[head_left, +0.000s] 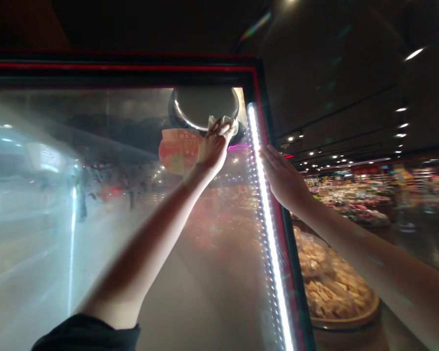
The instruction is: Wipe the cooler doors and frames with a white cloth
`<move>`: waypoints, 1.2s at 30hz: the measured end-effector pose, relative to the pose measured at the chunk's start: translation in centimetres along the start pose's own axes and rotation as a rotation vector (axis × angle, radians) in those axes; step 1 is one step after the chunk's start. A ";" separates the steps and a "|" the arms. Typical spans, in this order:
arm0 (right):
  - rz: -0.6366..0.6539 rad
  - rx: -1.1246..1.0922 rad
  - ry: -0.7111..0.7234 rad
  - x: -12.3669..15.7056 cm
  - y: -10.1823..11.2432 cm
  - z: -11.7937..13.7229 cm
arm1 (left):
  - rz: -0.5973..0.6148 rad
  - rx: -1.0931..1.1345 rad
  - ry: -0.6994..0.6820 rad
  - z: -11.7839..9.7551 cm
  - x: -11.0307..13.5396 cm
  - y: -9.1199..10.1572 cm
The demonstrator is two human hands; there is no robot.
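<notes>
My left hand (pixel 214 146) reaches up high and presses a crumpled white cloth (pixel 225 124) against the glass door (pixel 95 204) near its top right corner. The fingers are closed round the cloth. Behind the glass there sits a round metal fitting (pixel 201 107) and an orange label (pixel 177 148). My right hand (pixel 281 178) lies with fingers stretched out on the door's right edge, against the black and red frame (pixel 274 214), holding nothing.
A bright LED strip (pixel 269 234) runs down the door's right side. The glass is fogged and full of reflections. To the right stands a round basket of packaged snacks (pixel 332 282), with shop shelves and ceiling lights beyond.
</notes>
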State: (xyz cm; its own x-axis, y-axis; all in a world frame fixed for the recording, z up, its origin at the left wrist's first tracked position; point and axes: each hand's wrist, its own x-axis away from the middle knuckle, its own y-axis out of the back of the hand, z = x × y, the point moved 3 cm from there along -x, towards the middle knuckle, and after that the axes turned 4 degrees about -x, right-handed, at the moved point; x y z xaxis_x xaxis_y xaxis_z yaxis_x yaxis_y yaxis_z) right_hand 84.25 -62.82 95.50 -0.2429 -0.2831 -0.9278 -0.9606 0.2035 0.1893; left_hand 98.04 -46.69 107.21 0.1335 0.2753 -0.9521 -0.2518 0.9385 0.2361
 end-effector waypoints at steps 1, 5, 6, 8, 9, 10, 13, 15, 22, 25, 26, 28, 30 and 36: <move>-0.009 -0.002 0.002 0.0 0.0 0.0 | 0.004 0.011 0.003 -0.2 -0.1 -0.3; 0.018 0.014 -0.019 -0.1 0.2 0.3 | 0.001 0.114 0.137 -1.0 -2.6 -1.4; 0.030 0.019 -0.027 -0.1 0.3 0.4 | 0.002 0.129 0.175 -1.2 -3.3 -1.8; 0.035 0.025 -0.033 -0.2 0.4 0.5 | 0.010 0.135 0.203 -1.8 -3.8 -2.5; 0.029 0.027 -0.031 -0.2 0.4 0.6 | 0.018 0.129 0.181 -2.2 -3.6 -2.9; 0.021 0.028 -0.029 -0.2 0.4 0.6 | 0.028 0.118 0.137 -2.6 -3.0 -3.3; 0.003 0.029 -0.022 -0.1 0.3 0.6 | 0.067 0.074 -0.052 -3.4 0.3 -3.6; 0.006 0.029 -0.022 0.0 0.3 0.5 | 0.100 0.055 -0.131 -3.1 2.7 -2.9; 0.042 0.010 -0.062 -0.1 0.3 0.4 | 0.113 0.067 -0.035 -1.3 3.0 -0.9; 0.013 0.021 -0.051 -0.1 0.0 0.4 | 0.056 0.061 0.022 -2.4 1.8 -2.5; 0.003 0.028 -0.045 0.0 -0.1 0.3 | 0.047 0.046 0.014 -2.9 1.8 -3.2; -0.005 0.034 -0.035 0.0 -0.2 0.2 | 0.045 0.021 -0.027 -3.6 2.8 -4.2; -0.005 0.025 -0.040 0.0 -0.3 0.0 | 0.061 0.008 -0.085 -3.7 4.6 -4.3; 0.009 -0.026 -0.103 -0.2 -0.2 0.4 | 0.079 -0.008 -0.180 -0.5 6.7 -0.9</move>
State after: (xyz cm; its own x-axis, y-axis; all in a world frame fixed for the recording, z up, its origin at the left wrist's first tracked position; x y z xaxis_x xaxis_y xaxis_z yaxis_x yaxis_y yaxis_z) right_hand 84.56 -62.48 95.51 -0.2376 -0.1831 -0.9540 -0.9620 0.1806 0.2049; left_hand 98.71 -45.74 100.55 0.2820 0.3816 -0.8803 -0.2758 0.9110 0.3066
